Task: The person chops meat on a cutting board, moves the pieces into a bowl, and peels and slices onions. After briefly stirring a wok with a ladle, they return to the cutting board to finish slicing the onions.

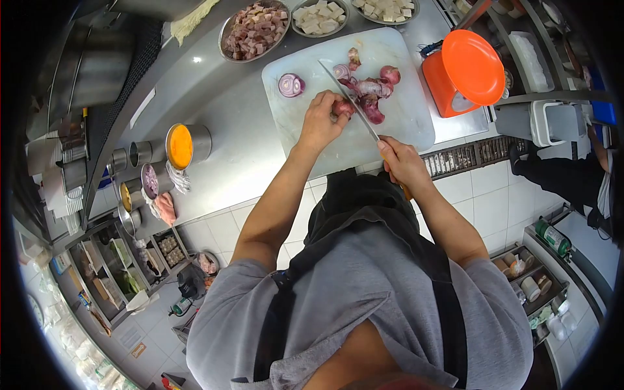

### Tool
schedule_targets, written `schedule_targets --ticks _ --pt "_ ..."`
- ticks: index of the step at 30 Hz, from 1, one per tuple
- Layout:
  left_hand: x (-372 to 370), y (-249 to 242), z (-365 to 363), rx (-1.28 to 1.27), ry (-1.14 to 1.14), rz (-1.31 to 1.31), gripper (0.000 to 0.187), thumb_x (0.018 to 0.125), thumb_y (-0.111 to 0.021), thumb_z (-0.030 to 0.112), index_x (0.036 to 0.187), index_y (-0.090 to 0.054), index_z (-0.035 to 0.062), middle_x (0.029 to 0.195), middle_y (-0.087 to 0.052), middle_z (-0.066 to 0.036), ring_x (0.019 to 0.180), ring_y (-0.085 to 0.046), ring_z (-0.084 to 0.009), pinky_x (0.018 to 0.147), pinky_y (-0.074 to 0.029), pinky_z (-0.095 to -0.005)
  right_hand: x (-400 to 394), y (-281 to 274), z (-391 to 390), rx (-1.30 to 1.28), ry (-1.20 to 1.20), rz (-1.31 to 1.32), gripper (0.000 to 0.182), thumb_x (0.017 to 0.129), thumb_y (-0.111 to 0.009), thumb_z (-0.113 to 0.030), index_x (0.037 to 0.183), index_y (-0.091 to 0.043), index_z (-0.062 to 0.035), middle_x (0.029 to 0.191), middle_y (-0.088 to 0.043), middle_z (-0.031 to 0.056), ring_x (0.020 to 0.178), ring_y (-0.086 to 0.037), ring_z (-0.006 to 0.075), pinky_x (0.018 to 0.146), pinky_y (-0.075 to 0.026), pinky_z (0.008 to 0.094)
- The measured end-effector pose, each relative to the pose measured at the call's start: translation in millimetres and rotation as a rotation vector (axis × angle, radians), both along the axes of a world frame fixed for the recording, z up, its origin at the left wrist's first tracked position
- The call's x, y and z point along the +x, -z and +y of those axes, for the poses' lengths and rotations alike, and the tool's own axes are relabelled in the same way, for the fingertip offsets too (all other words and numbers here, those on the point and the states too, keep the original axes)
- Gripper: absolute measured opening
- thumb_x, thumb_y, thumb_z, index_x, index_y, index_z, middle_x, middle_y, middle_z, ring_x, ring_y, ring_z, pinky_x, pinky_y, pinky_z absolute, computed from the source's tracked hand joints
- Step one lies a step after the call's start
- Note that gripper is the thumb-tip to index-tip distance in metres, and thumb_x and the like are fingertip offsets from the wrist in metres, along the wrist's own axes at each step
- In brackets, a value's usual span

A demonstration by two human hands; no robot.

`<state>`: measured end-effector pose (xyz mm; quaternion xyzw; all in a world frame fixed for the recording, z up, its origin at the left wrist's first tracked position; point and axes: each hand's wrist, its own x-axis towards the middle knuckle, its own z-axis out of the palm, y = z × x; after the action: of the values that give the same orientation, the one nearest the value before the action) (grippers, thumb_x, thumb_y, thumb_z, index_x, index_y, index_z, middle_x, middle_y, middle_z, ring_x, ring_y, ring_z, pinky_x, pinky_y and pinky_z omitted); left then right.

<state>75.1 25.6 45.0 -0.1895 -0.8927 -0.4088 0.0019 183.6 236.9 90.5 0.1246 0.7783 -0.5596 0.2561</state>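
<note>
My right hand point(402, 162) grips the handle of a long kitchen knife point(366, 121), its blade slanting up and left across the white cutting board point(299, 130). My left hand point(323, 119) holds a red onion point(344, 108) on the board, with the fingers curled over it right beside the blade. Past the knife lie onion skins and pieces point(372, 109), a whole red onion point(390, 75) and a small trimmed end point(354, 58). A cut onion half point(291, 85) rests at the board's left, its rings showing.
Bowls of diced meat point(255, 31) and white cubes point(318, 17) stand behind the board. An orange kitchen scale point(465, 71) is at the right. Metal pots, one with orange contents point(180, 146), stand left. Another person's leg point(552, 170) shows far right.
</note>
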Motion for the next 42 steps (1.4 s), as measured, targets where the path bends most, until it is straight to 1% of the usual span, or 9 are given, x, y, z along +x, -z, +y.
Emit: schedule_targets --ticks 6,16,19,21,28,34,37,39,42 --pt "0 5 1 0.07 -0.052 -0.091 0.036 0.076 -0.075 0.004 0.108 -0.057 0.0027 0.107 -0.061 -0.011 0.094 -0.067 -0.0221 0.071 -0.06 -0.0309 -4 -7 -6 0.034 0.005 0.0 0.044 0.102 -0.049 -0.039 0.125 -0.063 -0.0045 0.061 -0.056 0.0091 0.044 -0.054 0.0177 0.049 -0.047 0.0342" --pt "12 10 -19 0.161 -0.093 -0.109 0.041 0.071 -0.076 0.007 0.106 -0.055 0.0038 0.103 -0.063 -0.015 0.09 -0.066 -0.0332 0.082 -0.056 -0.0395 -60 32 -27 -0.001 0.01 -0.001 0.043 0.102 -0.047 -0.04 0.1 -0.064 -0.0006 0.059 -0.054 0.0088 0.044 -0.055 0.0194 0.045 -0.045 0.037" --pt "10 -9 -34 -0.072 -0.093 -0.186 0.047 0.071 -0.075 0.008 0.113 -0.056 0.0039 0.107 -0.063 -0.016 0.1 -0.063 -0.0366 0.088 -0.053 -0.0424 -57 31 -28 0.011 -0.01 -0.044 0.044 0.102 -0.046 -0.041 0.099 -0.063 0.0 0.058 -0.053 0.0074 0.043 -0.055 0.0191 0.043 -0.045 0.0364" --pt "8 -28 -24 -0.27 0.107 0.114 0.051 0.07 -0.075 0.011 0.117 -0.057 0.0042 0.112 -0.062 -0.018 0.109 -0.059 -0.0395 0.092 -0.05 -0.0447 -57 34 -29 0.003 0.006 -0.002 0.044 0.102 -0.047 -0.041 0.094 -0.059 0.0001 0.059 -0.052 0.0065 0.041 -0.05 0.0157 0.041 -0.041 0.0328" --pt "-5 -5 -4 -0.528 0.163 -0.034 0.053 0.07 -0.079 0.016 0.117 -0.059 0.0047 0.118 -0.061 -0.02 0.107 -0.061 -0.0383 0.09 -0.052 -0.0439 -48 36 -27 -0.052 0.067 -0.004 0.044 0.102 -0.047 -0.042 0.093 -0.06 -0.0014 0.06 -0.052 0.0054 0.041 -0.051 0.0148 0.042 -0.041 0.0316" --pt "17 24 -18 0.512 -0.037 -0.524 0.041 0.075 -0.08 0.018 0.109 -0.062 0.0042 0.114 -0.061 -0.016 0.095 -0.066 -0.0322 0.082 -0.055 -0.0392 -35 37 -19 -0.094 0.178 -0.042 0.043 0.101 -0.049 -0.041 0.096 -0.062 0.0001 0.061 -0.055 0.0079 0.042 -0.053 0.0161 0.041 -0.043 0.0324" --pt "28 26 -21 0.397 -0.035 -0.227 0.04 0.075 -0.078 0.012 0.109 -0.059 0.0036 0.113 -0.061 -0.016 0.097 -0.064 -0.0314 0.085 -0.054 -0.0377 -31 34 -17 -0.101 0.173 -0.04 0.042 0.101 -0.049 -0.04 0.096 -0.061 -0.0001 0.061 -0.054 0.0073 0.041 -0.053 0.0155 0.042 -0.043 0.0317" --pt "30 16 -29 -0.046 0.065 0.211 0.046 0.074 -0.076 0.009 0.114 -0.055 0.0033 0.113 -0.06 -0.016 0.099 -0.063 -0.0336 0.087 -0.053 -0.0399 -28 26 -17 -0.165 0.149 -0.017 0.041 0.102 -0.049 -0.039 0.101 -0.063 -0.0001 0.061 -0.054 0.0067 0.042 -0.053 0.0147 0.042 -0.043 0.0312" --pt "34 3 -35 -0.042 -0.017 0.032 0.047 0.072 -0.075 0.008 0.113 -0.054 0.0029 0.111 -0.06 -0.017 0.1 -0.062 -0.0348 0.089 -0.051 -0.042 -27 15 -27 -0.215 0.147 0.032 0.041 0.102 -0.049 -0.038 0.108 -0.064 -0.0005 0.061 -0.055 0.006 0.042 -0.052 0.0143 0.042 -0.043 0.0307"
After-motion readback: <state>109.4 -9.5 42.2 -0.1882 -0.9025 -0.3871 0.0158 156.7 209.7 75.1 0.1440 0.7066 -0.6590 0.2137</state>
